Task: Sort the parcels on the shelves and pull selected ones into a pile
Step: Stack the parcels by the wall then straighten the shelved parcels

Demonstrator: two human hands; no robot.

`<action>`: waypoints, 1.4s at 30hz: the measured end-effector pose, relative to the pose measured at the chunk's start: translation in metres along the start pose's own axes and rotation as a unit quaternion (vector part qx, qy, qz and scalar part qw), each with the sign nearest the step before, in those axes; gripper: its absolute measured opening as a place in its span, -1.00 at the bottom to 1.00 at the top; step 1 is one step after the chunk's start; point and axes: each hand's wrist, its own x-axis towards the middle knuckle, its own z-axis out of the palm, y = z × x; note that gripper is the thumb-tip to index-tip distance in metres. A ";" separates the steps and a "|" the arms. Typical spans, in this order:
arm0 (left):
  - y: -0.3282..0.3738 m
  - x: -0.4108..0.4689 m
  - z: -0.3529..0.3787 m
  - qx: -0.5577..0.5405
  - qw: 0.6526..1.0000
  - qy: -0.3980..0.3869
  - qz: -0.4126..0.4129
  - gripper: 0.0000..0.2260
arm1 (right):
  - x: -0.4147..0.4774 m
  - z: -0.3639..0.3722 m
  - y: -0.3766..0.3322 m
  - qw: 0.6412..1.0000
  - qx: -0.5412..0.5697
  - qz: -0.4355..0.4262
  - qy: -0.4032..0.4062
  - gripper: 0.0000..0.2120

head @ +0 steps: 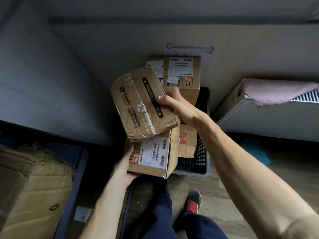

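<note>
Right hand: pinched the crumpled parcel by its right edge, thumb on top.
Left hand: curled round the near-left corner of the labelled box.
Place: both parcels were held up, the crumpled one seemingly resting tilted on the box's far end, near the black crate.
Risk: held by one edge, the tilted parcel could slide off leftward; the corner-held box could tip.
Count: two parcels in hand, two boxes in the one crate.
</note>
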 end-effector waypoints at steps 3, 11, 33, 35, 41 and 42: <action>0.004 -0.002 0.004 -0.015 1.000 0.005 0.021 -0.44 | -0.011 -0.009 -0.004 1.000 -0.017 0.006 0.017 -0.27; 0.041 -0.028 0.032 0.073 0.988 -0.003 0.133 -0.54 | -0.074 -0.041 0.010 0.988 0.085 -0.033 0.128 -0.35; 0.121 -0.006 0.141 0.384 0.842 -0.092 0.367 -0.35 | -0.092 -0.046 0.070 0.857 0.454 0.013 0.244 -0.53; 0.124 -0.004 0.135 0.378 0.849 -0.109 0.353 -0.28 | -0.092 -0.047 0.069 0.867 0.439 0.001 0.237 -0.49; 0.128 0.004 0.124 0.376 0.841 -0.115 0.372 -0.39 | -0.082 -0.050 0.051 0.882 0.397 -0.023 0.251 0.03; 0.127 0.009 0.123 0.374 0.843 -0.103 0.372 -0.42 | -0.076 -0.043 0.050 0.891 0.379 -0.011 0.250 -0.09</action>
